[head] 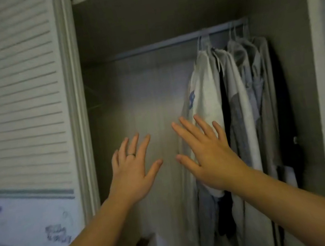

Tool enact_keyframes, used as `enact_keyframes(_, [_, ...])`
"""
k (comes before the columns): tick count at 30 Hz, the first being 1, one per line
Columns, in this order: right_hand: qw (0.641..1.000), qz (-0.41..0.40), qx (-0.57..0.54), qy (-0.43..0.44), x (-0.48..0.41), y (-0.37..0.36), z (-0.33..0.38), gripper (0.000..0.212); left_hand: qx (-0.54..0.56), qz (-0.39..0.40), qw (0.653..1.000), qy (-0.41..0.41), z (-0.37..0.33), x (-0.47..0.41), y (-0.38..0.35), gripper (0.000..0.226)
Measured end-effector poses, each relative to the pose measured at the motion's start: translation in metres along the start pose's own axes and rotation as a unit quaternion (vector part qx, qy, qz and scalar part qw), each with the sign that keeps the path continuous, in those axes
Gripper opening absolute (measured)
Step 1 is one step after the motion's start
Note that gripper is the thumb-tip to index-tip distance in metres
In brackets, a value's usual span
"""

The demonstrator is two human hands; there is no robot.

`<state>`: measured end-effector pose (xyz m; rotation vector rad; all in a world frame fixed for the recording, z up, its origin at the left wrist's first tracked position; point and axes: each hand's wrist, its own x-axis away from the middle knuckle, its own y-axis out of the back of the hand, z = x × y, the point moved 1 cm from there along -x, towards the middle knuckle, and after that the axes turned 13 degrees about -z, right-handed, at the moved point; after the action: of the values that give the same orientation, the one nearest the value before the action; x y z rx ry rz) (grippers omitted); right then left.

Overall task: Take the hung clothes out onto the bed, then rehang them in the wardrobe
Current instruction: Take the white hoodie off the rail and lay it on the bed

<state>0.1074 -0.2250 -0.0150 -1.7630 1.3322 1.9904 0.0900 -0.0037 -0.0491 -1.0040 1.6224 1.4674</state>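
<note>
One view, taken from the person's head, faces straight into the open wardrobe (161, 16). It looks roughly level rather than steeply down, with the rail (166, 42) in the upper third. The camera is close: both forearms enter from the bottom edge, and the left hand (132, 170) and right hand (209, 158) reach mid-frame. The door (11, 104) fills the left side, and the clothes (206, 94) hang right of centre — the wide lens bows the edges.
</note>
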Motion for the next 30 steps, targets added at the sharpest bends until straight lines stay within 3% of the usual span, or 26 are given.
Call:
enact_keyframes(9, [0.986,-0.047,0.16,-0.014,-0.116,0.011,-0.053,0.067,0.092,-0.033,0.992,-0.084,0.003,-0.158,-0.085,0.085])
enact_keyframes(13, [0.97,-0.07,0.231,-0.034,-0.175,0.012,-0.073,0.065,0.131,-0.029,0.986,-0.101,0.005,-0.223,-0.114,0.074])
enact_keyframes(22, [0.91,0.003,0.391,-0.138,-0.261,0.008,-0.103,0.054,0.275,0.052,0.954,-0.11,-0.02,-0.3,-0.156,0.071])
enact_keyframes(26, [0.887,0.032,0.418,-0.193,-0.28,-0.003,-0.115,0.051,0.327,0.08,0.935,-0.116,-0.04,-0.313,-0.164,0.069])
enact_keyframes(30, [0.895,-0.002,0.364,-0.257,-0.301,-0.005,-0.117,0.035,0.389,0.102,0.906,-0.128,-0.05,-0.313,-0.169,0.071])
